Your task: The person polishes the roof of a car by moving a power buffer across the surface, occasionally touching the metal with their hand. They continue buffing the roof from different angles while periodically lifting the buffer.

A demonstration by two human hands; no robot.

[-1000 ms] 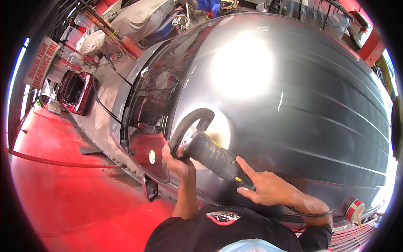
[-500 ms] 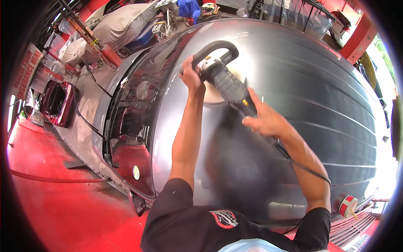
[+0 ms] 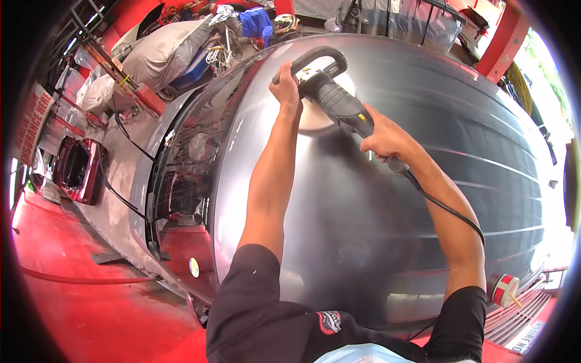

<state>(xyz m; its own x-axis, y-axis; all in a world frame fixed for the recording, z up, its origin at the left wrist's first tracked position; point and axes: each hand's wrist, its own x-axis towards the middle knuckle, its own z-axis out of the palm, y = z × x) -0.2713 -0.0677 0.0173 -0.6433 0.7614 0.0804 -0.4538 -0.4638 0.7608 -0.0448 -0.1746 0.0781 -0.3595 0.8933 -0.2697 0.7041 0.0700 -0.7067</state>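
Note:
My left hand (image 3: 285, 89) is closed around the looped front handle of a black car polisher (image 3: 336, 101). My right hand (image 3: 390, 138) grips the tool's rear handle, near the yellow mark on its body. Under the polisher's head, the pale round pad (image 3: 313, 121) rests on the shiny dark grey car roof (image 3: 357, 206); the tool hides part of it. A black power cord (image 3: 451, 210) leaves the back of the polisher and runs along my right forearm.
The windshield (image 3: 196, 139) lies left of the roof. A can with a red-and-white label (image 3: 505, 291) stands at the lower right. Black hoses (image 3: 123, 196) cross the left side. Behind the car are a covered vehicle (image 3: 160, 57), a helmet (image 3: 284, 23) and a red pillar (image 3: 505, 42).
Both hands and the polisher have moved farther from my body across the roof, and slightly right. My grip on both handles stays the same. The view has shifted a little.

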